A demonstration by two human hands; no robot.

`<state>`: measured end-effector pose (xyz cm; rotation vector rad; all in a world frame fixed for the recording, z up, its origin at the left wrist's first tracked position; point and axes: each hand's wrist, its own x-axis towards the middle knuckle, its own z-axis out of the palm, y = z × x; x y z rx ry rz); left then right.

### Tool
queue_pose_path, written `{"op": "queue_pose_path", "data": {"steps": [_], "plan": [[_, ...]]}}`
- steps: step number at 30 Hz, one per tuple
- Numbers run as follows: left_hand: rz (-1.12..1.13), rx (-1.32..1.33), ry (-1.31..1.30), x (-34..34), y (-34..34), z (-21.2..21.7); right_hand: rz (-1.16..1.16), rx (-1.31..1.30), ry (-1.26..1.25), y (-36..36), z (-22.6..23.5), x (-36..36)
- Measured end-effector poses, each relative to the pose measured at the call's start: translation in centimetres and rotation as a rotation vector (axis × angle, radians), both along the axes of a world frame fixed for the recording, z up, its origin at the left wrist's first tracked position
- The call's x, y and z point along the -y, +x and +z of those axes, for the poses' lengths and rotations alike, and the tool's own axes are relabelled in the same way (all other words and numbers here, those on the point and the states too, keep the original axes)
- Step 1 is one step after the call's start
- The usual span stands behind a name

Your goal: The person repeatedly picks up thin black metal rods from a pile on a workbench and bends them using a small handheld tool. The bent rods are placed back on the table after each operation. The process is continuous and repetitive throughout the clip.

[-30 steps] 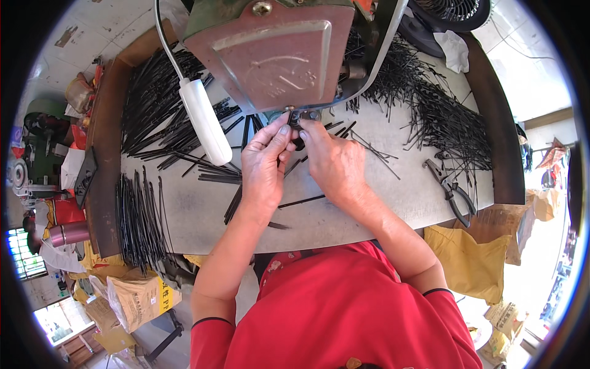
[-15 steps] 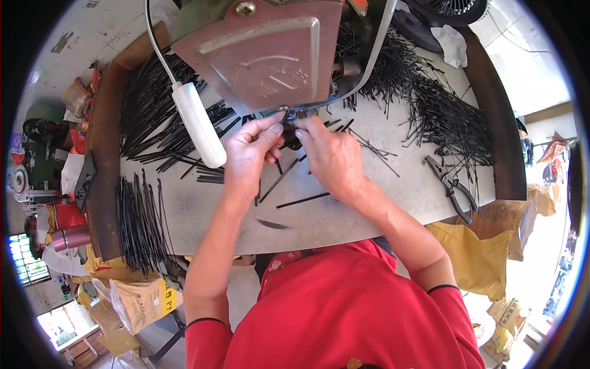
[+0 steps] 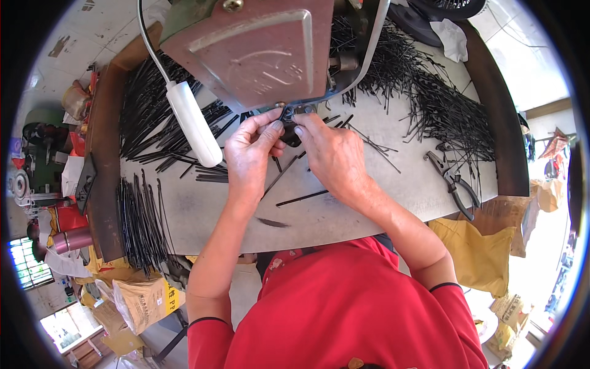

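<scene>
Both hands have stayed under the machine point(image 3: 258, 49); left hand point(image 3: 249, 154) and right hand point(image 3: 332, 154) pinch a small dark part point(image 3: 290, 132).

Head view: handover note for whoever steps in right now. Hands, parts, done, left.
Left hand and right hand: fingertips pinch a small dark part under the machine; grip partly hidden.
Thin black strips: heaps at back right and back left, a bundle at the bench's left edge, a few loose by the wrists.
Pliers lie unused at right.
Done and left: cannot tell.
</scene>
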<state>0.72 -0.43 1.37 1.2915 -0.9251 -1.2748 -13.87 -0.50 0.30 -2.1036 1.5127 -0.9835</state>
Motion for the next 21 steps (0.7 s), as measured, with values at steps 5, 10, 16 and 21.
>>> {"op": "queue_pose_path", "data": {"steps": [5,10,16,21], "plan": [[0.004,-0.237,0.170,0.2,0.2,-0.2,-0.023,-0.006,0.011,0.2,-0.4,0.0],[0.045,-0.491,0.194,-0.5,-0.4,-1.2,-0.045,0.014,0.013,0.6,-1.2,-0.5],[0.101,-0.488,0.177,-1.0,-1.3,-1.0,-0.049,0.034,0.004,0.7,-1.7,-0.6],[0.108,-0.444,0.159,-1.0,-1.4,-1.0,-0.035,0.038,-0.014,0.6,-1.6,-0.5]]}}
